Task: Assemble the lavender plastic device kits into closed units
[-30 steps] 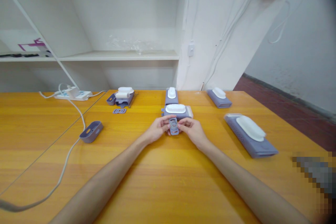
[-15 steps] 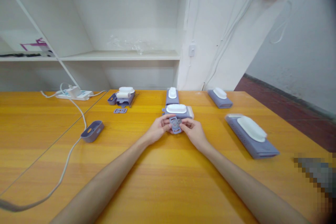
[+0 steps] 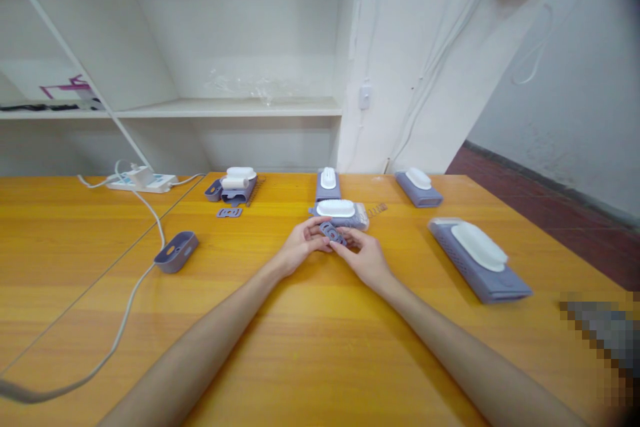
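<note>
A small purple-grey plastic plate (image 3: 332,234) with cut-out slots is tilted between my two hands above the table. My left hand (image 3: 303,247) pinches its left end between thumb and fingers. At its right side, my right hand (image 3: 363,255) grips it too, fingers bent round the edge. Just beyond my right fingers a thin coil spring (image 3: 378,210) is stretched out; whether it rests on anything I cannot tell. Directly behind my hands lies a purple-grey case with a white bristled brush head (image 3: 335,208), with clear plastic at its right end.
Similar brush units stand at back centre (image 3: 328,180), back right (image 3: 419,187) and right (image 3: 480,257). At back left are a unit with a white roller (image 3: 235,183), a spring and a flat plate (image 3: 229,212). A hollow purple-grey shell (image 3: 177,252) touches a white cable (image 3: 131,300) near a power strip (image 3: 143,180).
The plate has turned from nearly upright to a slant between my hands. The coil spring now shows to the right behind my right hand, where none was visible before.
</note>
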### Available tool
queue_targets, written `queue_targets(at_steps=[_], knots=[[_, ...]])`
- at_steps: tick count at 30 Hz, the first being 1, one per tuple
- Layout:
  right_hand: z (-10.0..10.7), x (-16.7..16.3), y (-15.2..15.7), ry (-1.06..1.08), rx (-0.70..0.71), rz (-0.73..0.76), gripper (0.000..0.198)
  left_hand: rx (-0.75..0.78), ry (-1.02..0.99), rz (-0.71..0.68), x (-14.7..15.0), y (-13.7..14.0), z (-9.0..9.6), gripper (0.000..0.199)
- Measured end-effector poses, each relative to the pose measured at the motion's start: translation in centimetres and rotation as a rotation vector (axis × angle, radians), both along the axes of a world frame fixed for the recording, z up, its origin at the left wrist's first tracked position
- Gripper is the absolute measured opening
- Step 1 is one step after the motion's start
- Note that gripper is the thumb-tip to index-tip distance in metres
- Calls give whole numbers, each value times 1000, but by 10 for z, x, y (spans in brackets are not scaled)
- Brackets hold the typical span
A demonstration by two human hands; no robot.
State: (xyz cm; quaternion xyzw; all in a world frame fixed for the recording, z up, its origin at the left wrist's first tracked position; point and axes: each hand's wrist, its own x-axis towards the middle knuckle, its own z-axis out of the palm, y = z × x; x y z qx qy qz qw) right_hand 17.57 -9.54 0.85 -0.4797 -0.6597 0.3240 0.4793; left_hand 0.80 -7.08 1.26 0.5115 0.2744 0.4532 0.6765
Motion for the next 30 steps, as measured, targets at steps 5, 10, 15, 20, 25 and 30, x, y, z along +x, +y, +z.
queue_targets(at_steps=[5, 10, 15, 20, 25, 30], knots=[[-1, 1, 0, 24, -8, 21, 34, -8, 33, 10, 0, 1, -1, 54], [-1, 1, 1, 36, 0, 29, 33, 4, 8, -12, 0, 0, 0, 51], [-3, 1, 1, -16, 82, -32, 34, -32, -35, -13, -1, -1, 4, 45], [-3, 1, 1, -6, 193, -61, 28, -25, 12, 17, 2, 0, 2, 32], [-2, 2, 1, -105, 200, -68, 25, 9, 78, 82, 5, -2, 0, 38], [3, 2, -4, -150, 244, -96, 35, 52, 128, 113, 7, -7, 4, 49]])
